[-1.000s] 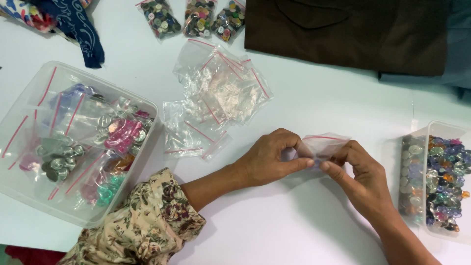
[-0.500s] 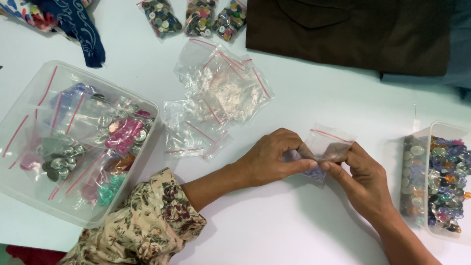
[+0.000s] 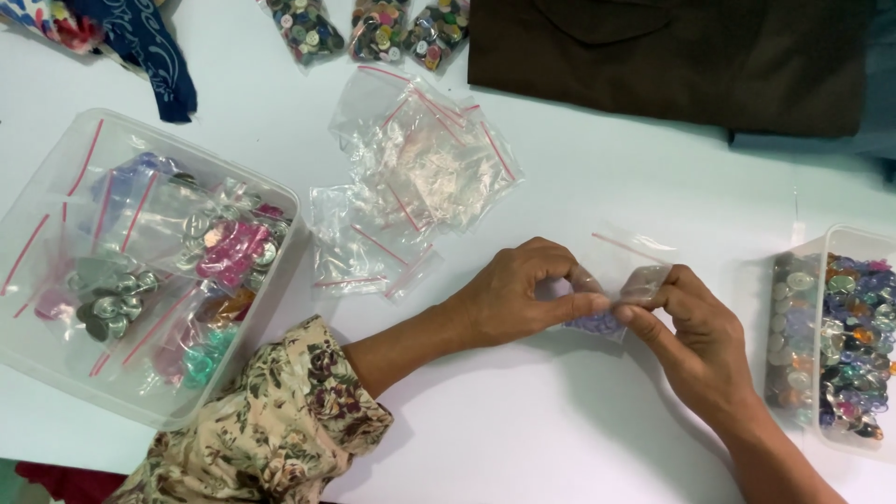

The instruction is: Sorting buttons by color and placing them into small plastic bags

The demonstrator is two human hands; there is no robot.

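Note:
Both of my hands meet over the white table, gripping one small clear zip bag [image 3: 623,276] with a red seal strip. Pale purple pieces show in the bag's lower part, under my fingers. My left hand [image 3: 511,297] pinches the bag's left side between thumb and fingers. The bag's right side is pinched by my right hand [image 3: 693,327]. A flowered sleeve covers my left forearm; the right forearm is bare.
A pile of empty clear zip bags [image 3: 411,187] lies just beyond my hands. A clear tub [image 3: 271,201] at the left holds filled bags of buttons. A clear tub [image 3: 845,238] of loose coloured buttons stands at the right edge. Dark brown cloth [image 3: 672,56] and several button bags [image 3: 373,28] lie at the back.
The bag has turned in my fingers, and its top flap with the red strip now tilts up toward the right. My hands have stayed in about the same place.

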